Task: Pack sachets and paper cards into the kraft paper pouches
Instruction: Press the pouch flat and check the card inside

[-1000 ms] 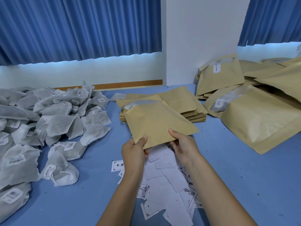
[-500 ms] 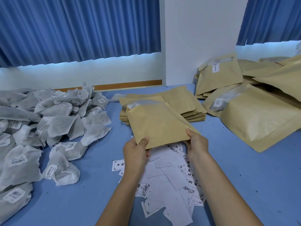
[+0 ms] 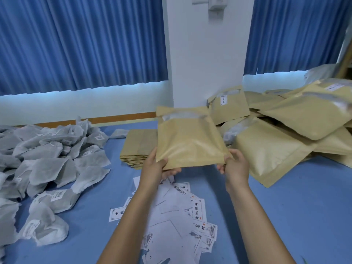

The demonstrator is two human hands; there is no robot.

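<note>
1. Sachets (image 3: 47, 159): a loose heap of grey-white mesh packets, several with barcode labels. It lies on the blue table (image 3: 304, 216), well to the left of the left hand.
2. Flat pouch stack (image 3: 137, 147): a pile of empty kraft pouches on the table just beyond the left hand, partly hidden by the held pouch.
3. Left hand (image 3: 154, 166): grips the lower left corner of the held pouch, with the thumb on the front face and the fingers curled beneath.
4. Held pouch (image 3: 188, 141): a kraft paper pouch raised off the table between the two hands. Its mouth end points away from the person, and a pale strip runs across near that end.
5. Paper cards (image 3: 177, 216): white printed cards scattered on the table below both hands, between the forearms.
6. Right hand (image 3: 235, 164): pinches the lower right corner of the held pouch, fingers curled under its edge.
7. Filled pouches (image 3: 285, 141): a heap of bulging, overlapping kraft pouches to the right of the right hand and beyond it. Some carry small white labels.
</note>
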